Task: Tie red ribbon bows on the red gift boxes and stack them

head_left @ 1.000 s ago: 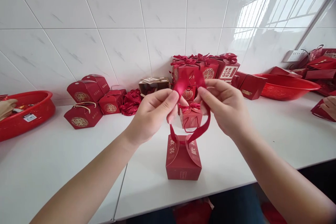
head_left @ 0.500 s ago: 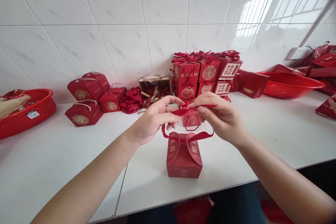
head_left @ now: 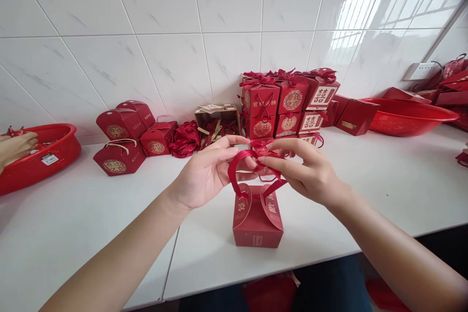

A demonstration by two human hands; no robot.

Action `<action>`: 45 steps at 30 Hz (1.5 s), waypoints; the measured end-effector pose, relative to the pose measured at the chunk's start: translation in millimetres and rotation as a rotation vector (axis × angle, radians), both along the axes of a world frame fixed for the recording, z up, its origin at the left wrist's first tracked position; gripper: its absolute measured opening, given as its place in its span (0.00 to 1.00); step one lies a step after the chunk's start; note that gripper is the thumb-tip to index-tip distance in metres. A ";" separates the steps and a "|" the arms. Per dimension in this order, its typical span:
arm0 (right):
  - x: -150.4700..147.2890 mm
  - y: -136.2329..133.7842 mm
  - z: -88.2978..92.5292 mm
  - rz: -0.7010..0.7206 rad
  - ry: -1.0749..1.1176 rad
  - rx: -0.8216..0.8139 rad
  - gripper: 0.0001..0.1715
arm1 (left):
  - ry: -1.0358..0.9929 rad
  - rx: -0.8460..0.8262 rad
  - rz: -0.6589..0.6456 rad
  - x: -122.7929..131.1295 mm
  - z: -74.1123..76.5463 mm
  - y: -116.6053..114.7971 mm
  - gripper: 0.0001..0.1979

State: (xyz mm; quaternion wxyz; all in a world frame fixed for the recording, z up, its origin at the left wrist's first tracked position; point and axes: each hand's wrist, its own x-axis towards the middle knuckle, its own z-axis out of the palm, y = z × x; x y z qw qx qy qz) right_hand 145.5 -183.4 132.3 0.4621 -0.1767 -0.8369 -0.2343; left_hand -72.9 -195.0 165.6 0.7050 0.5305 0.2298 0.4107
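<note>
A small red gift box with gold lettering and rounded flaps stands upright on the white table in front of me. A red ribbon runs through slots in its flaps and rises in a loop above it. My left hand grips the ribbon from the left, palm partly turned up. From the right, my right hand pinches the ribbon between thumb and fingers. Both hands meet just above the box, with the ribbon crossing between their fingertips. Some fingertips are hidden behind the ribbon.
Behind my hands rises a stack of red boxes with bows. To its left lie an open carton, bunched red ribbon and several red boxes. Red basins stand left and right; another person's hand is over the left one.
The ribbon between my hands has gone from stretched out sideways to a raised loop on the left. My right fingers have shifted along it. At far right, another person's hand and red box have moved away.
</note>
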 end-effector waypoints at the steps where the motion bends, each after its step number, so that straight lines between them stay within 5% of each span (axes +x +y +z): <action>1: -0.5 0.3 -1.1 0.012 0.012 -0.011 0.17 | 0.038 0.046 0.024 0.3 -0.9 -1.3 0.10; 3: -1.5 -0.4 -2.4 0.049 0.075 -0.062 0.18 | 0.179 0.213 0.146 0.2 -3.3 -5.0 0.13; 8: 12.6 -13.4 -4.0 -0.012 0.424 -0.244 0.12 | 0.711 0.845 0.772 -22.8 -10.1 -14.5 0.18; 11: 44.4 -25.4 -20.1 -0.168 0.486 -0.398 0.08 | 0.929 0.921 0.915 -61.3 -21.0 -16.0 0.12; 13: 71.1 -32.8 -41.8 -0.304 0.445 -0.475 0.08 | 1.127 0.854 0.895 -91.2 -37.1 -16.3 0.10; 16: 102.8 -41.2 -82.7 -0.487 0.370 -0.651 0.10 | 1.339 0.608 0.637 -123.0 -72.5 -17.6 0.08; 20: 108.9 -44.4 -118.3 -0.527 0.281 -0.951 0.11 | 1.370 0.488 0.386 -117.5 -106.9 -17.8 0.07; 24: 85.1 -39.2 -110.0 -0.578 0.417 -0.898 0.19 | 1.160 0.630 0.496 -79.4 -99.8 -12.6 0.04; 28: 48.4 -34.9 -88.6 -0.327 0.403 -1.012 0.16 | 0.912 0.401 0.427 -42.4 -83.3 -12.7 0.08; 32: 11.4 -32.2 -87.0 -0.129 0.358 -1.228 0.17 | 0.772 0.302 0.331 -18.1 -87.8 -17.5 0.12; 39: -8.6 -31.4 -93.1 0.086 0.485 -1.512 0.20 | 0.665 0.187 0.270 -13.0 -102.0 -17.1 0.13; 45: -7.8 -36.5 -81.1 0.034 0.431 -1.511 0.20 | 0.658 0.210 0.216 -15.9 -96.6 -19.2 0.17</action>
